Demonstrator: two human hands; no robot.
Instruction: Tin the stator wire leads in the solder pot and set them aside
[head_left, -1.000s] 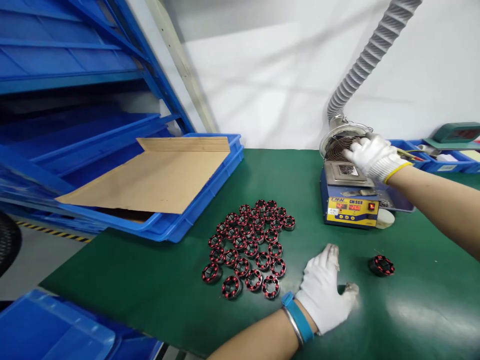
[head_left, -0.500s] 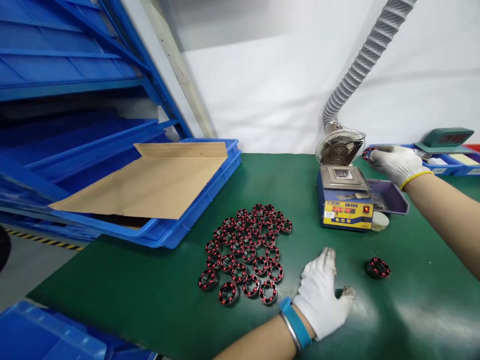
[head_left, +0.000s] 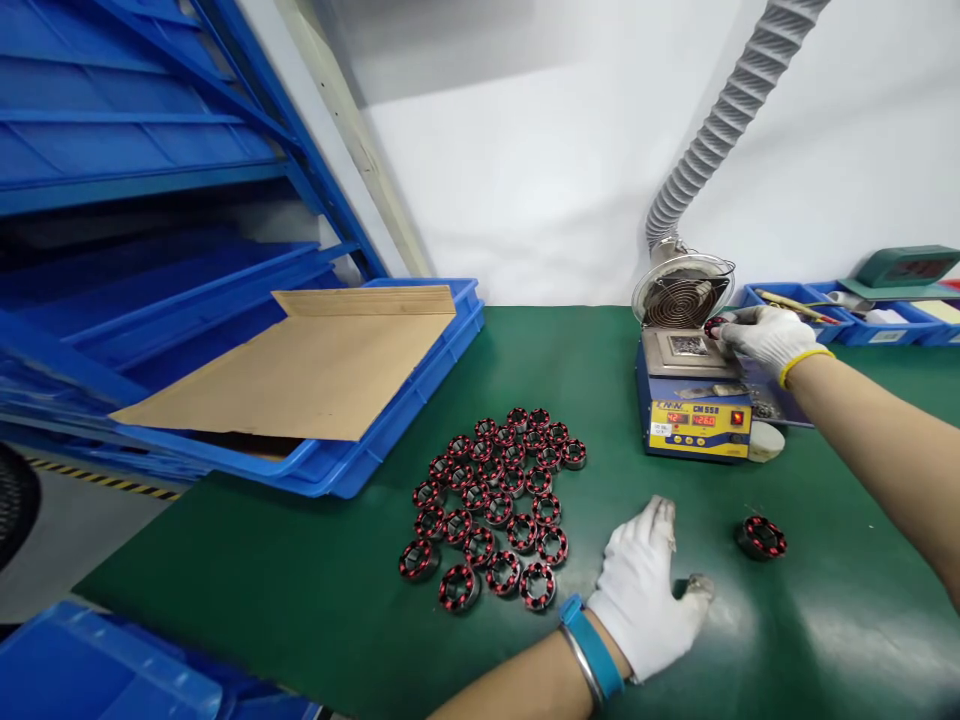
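In a white glove, my right hand (head_left: 769, 338) grips a motor stator (head_left: 715, 327), a small ring with red windings, beside the solder pot (head_left: 694, 410). The stator is held just above the right part of the pot's metal top, partly covered by my fingers. My left hand (head_left: 646, 590), also gloved, lies on the green table with thumb and fingers apart and nothing in it. To its left several stators (head_left: 497, 508) stand grouped in loose rows. A single stator (head_left: 763, 538) sits to the right of my left hand.
Behind the solder pot is a round fan guard (head_left: 681, 295) joined to a grey hose (head_left: 731, 115). A purple tray (head_left: 795, 405) and a round pale pad (head_left: 765, 440) are at its right. Small blue bins (head_left: 885, 330) line the back right. Cardboard (head_left: 322, 370) covers a blue crate (head_left: 405, 420) at left.
My right hand has moved left and slightly down with the stator, closer to the solder pot's top. My left hand stays in place. The view has shifted slightly.
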